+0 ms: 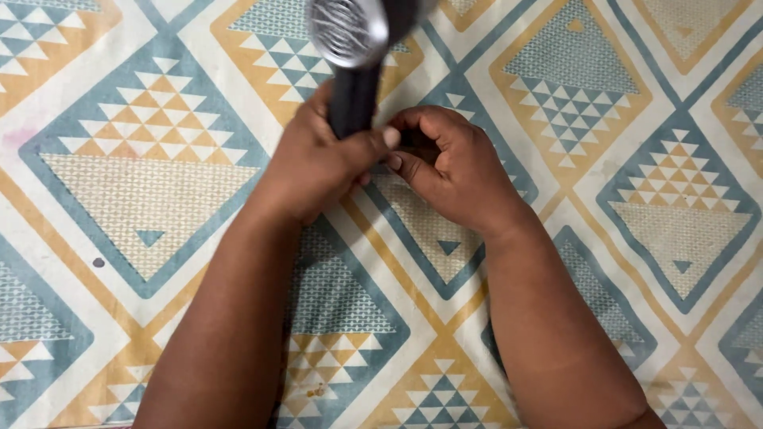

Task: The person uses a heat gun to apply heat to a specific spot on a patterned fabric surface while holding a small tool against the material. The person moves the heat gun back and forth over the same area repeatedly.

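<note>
- Patterned cloth (143, 183) in blue, orange and cream triangles covers the whole surface under my arms.
- With my left hand (314, 171) I grip the black handle of the hair dryer (354, 71); these fingers are closed firmly around it, above the cloth, and its round silver grille points up toward me.
- My right hand (449, 163) has its fingers curled, the tips touching the handle near my left thumb; whether they pinch something I cannot tell.
- To do this well, I judge I should hold the handle steady and let only the right fingertips work.
- No edge shows; open cloth lies on all sides.
</note>
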